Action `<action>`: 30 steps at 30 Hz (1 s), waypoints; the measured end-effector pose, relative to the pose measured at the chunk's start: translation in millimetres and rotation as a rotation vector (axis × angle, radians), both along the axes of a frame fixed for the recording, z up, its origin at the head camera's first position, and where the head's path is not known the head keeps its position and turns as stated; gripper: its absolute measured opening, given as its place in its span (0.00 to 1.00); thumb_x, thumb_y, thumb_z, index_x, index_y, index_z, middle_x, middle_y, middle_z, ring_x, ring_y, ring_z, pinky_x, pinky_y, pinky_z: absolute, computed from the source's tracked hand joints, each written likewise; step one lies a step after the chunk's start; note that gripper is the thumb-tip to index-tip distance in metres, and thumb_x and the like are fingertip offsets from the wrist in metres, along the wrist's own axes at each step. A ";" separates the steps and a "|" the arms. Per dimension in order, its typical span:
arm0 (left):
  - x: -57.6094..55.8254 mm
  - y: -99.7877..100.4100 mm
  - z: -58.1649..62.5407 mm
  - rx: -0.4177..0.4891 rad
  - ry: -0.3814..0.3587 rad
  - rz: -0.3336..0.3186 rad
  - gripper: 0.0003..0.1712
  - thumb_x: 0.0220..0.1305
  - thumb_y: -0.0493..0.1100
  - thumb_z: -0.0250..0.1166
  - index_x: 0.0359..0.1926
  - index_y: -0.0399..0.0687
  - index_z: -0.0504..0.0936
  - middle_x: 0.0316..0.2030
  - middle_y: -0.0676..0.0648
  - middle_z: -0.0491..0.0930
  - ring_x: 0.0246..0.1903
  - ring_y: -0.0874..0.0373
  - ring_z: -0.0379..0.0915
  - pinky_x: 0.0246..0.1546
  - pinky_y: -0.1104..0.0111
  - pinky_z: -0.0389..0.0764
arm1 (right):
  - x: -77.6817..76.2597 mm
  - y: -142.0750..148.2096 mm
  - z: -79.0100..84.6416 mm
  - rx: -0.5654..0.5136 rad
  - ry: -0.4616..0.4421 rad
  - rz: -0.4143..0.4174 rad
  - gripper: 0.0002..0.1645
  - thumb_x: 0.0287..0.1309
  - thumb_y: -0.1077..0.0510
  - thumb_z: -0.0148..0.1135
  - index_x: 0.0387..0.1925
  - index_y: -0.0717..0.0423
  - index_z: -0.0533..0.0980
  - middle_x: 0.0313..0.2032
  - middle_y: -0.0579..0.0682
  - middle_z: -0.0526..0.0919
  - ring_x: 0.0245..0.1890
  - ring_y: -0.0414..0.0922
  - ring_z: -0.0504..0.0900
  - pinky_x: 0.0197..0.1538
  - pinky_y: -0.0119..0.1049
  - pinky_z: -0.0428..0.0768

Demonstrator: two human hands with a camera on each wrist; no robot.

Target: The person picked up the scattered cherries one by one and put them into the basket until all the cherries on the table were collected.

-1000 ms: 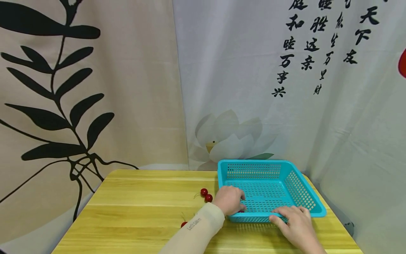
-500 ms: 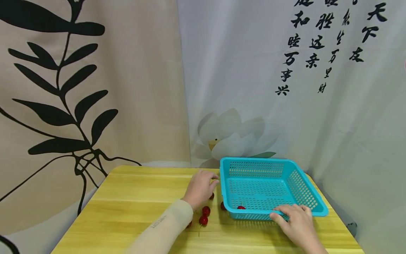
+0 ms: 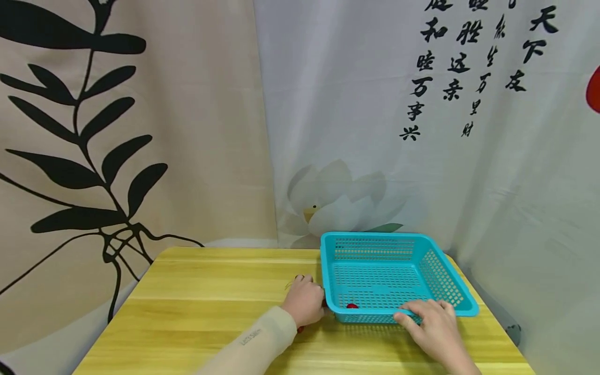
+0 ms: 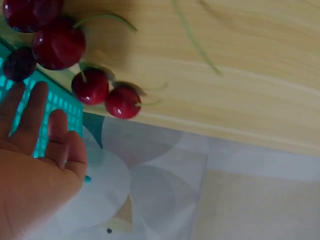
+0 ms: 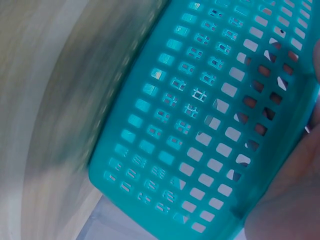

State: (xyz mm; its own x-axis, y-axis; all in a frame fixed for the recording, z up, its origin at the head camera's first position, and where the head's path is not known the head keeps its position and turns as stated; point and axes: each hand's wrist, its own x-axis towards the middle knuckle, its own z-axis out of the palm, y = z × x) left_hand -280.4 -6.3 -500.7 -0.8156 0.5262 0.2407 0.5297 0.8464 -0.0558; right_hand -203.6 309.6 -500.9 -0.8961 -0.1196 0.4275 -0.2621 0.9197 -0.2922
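Note:
My left hand [image 3: 304, 302] is low over the table, just left of the blue plastic basket [image 3: 375, 315]. In the left wrist view the left hand [image 4: 40, 155] has its fingers extended, fingertips right at a dark cherry [image 4: 20, 64] by the basket's wall. Several more red cherries [image 4: 59, 44] with green stems lie on the wood near it. One cherry [image 3: 352, 306] shows inside the basket; another cherry [image 3: 300, 329] peeks out under the left wrist. With thumb and fingers my right hand [image 3: 433, 328] grips the basket's near rim. The left thumb is hidden.
The wooden table [image 3: 211, 297] reaches left from the basket, which stands at its right side. A printed curtain [image 3: 211, 130] hangs close behind the table's far edge.
The left hand let go of a cherry in the basket, moved out left over the cherries, then came back down beside the basket's left wall. The right hand stays on the rim.

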 end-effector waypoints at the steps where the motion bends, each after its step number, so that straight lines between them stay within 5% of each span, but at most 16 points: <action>1: -0.1 2.3 -0.7 0.001 -0.002 0.017 0.24 0.59 0.55 0.78 0.14 0.56 0.76 0.17 0.57 0.76 0.30 0.57 0.64 0.39 0.64 0.67 | -0.2 -0.6 0.3 -0.001 0.001 0.000 0.13 0.62 0.39 0.75 0.41 0.40 0.89 0.43 0.43 0.92 0.37 0.44 0.81 0.61 0.64 0.65; 7: -5.0 8.5 -10.8 0.047 -0.002 0.048 0.23 0.55 0.60 0.81 0.18 0.54 0.83 0.21 0.53 0.85 0.31 0.55 0.71 0.37 0.63 0.67 | -1.3 -1.2 0.9 -0.006 0.012 0.007 0.12 0.62 0.39 0.75 0.40 0.39 0.88 0.43 0.41 0.92 0.33 0.40 0.77 0.61 0.64 0.65; 15: -7.3 10.4 -14.6 0.080 -0.059 0.042 0.22 0.52 0.62 0.84 0.26 0.50 0.89 0.23 0.52 0.85 0.33 0.56 0.73 0.38 0.64 0.67 | -0.9 -0.3 0.3 -0.009 0.002 0.004 0.12 0.62 0.39 0.75 0.40 0.39 0.89 0.42 0.40 0.92 0.33 0.39 0.77 0.61 0.64 0.65; 21: -6.2 8.0 -16.5 0.101 -0.077 0.020 0.19 0.53 0.56 0.82 0.23 0.51 0.86 0.21 0.53 0.83 0.32 0.56 0.72 0.39 0.64 0.67 | 0.1 0.0 -0.7 -0.024 -0.035 -0.005 0.11 0.63 0.39 0.74 0.40 0.38 0.89 0.42 0.40 0.92 0.31 0.36 0.75 0.61 0.65 0.65; 26: -8.6 -3.4 -9.1 0.112 -0.072 0.017 0.14 0.52 0.51 0.81 0.23 0.55 0.83 0.20 0.57 0.79 0.31 0.57 0.68 0.41 0.64 0.68 | -0.3 0.3 -2.5 -0.019 -0.024 -0.008 0.11 0.62 0.38 0.74 0.39 0.36 0.88 0.42 0.40 0.92 0.31 0.35 0.74 0.60 0.64 0.65; 30: -15.9 -18.4 5.6 0.151 -0.065 0.022 0.10 0.56 0.51 0.79 0.35 0.55 0.90 0.30 0.57 0.88 0.36 0.56 0.72 0.46 0.62 0.73 | -0.8 0.5 -2.6 -0.020 -0.011 -0.007 0.11 0.62 0.39 0.74 0.40 0.37 0.88 0.43 0.40 0.92 0.31 0.35 0.74 0.60 0.64 0.65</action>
